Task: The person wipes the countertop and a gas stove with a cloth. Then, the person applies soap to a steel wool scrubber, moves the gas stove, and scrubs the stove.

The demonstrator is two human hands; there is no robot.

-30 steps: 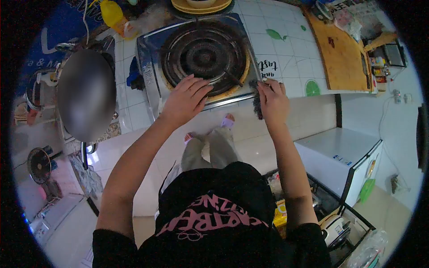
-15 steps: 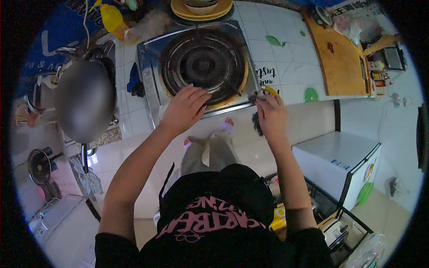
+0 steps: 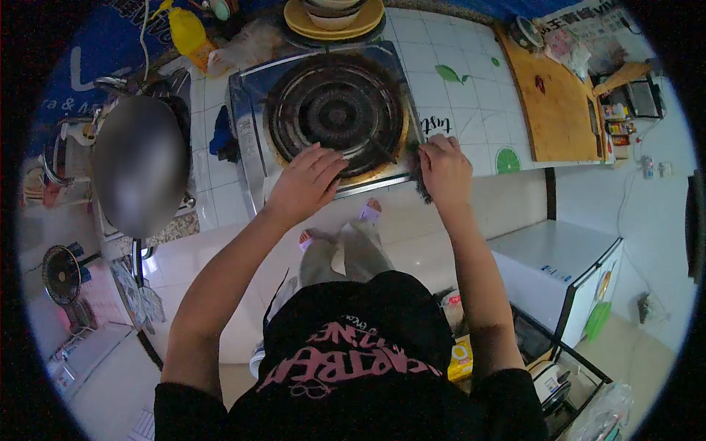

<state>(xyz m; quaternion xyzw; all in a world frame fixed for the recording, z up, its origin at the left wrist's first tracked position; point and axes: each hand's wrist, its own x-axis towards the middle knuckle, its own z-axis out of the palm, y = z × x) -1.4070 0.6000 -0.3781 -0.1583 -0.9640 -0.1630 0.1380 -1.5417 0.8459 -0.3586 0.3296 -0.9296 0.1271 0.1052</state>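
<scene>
Head feed: I have left hand [image 3: 306, 184] over stove [image 3: 251, 151] front edge, fingers extended, loosely together | right hand [image 3: 447, 170] fingers closed on scrubber [image 3: 422, 185] | scrubber at stove's right front corner; contact I cannot tell | board [image 3: 555, 110] on counter [image 3: 478, 110], farther right.
</scene>
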